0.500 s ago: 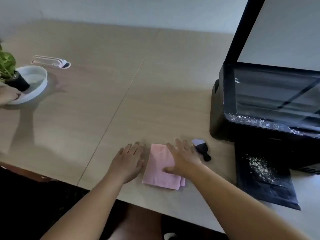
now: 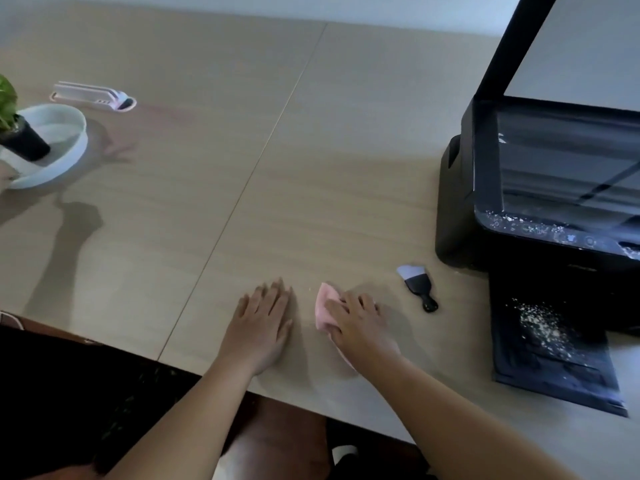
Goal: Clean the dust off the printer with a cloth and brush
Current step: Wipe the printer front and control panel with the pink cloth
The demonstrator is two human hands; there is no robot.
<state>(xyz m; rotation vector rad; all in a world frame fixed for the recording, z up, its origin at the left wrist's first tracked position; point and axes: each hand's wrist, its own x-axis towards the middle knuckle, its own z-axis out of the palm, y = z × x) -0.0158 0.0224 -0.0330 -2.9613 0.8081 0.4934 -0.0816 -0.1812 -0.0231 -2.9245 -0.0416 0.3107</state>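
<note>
A black printer (image 2: 540, 188) stands at the right of the table with its scanner lid raised. White dust lies along its front panel and on its output tray (image 2: 550, 355). A small black-handled brush (image 2: 417, 285) lies on the table just left of the tray. My right hand (image 2: 360, 323) is closed on a pink cloth (image 2: 323, 306), which is bunched under the fingers. My left hand (image 2: 263, 323) rests flat on the table beside it, fingers spread, holding nothing.
A white bowl (image 2: 69, 150) with a potted plant (image 2: 14, 126) sits at the far left, with part of another person's hand at the frame's left edge. A white and pink object (image 2: 93, 97) lies behind it. The near table edge runs under my forearms.
My right hand has closed on the pink cloth and gathered it up from lying flat. My left hand has stayed flat on the table, now apart from the cloth.
</note>
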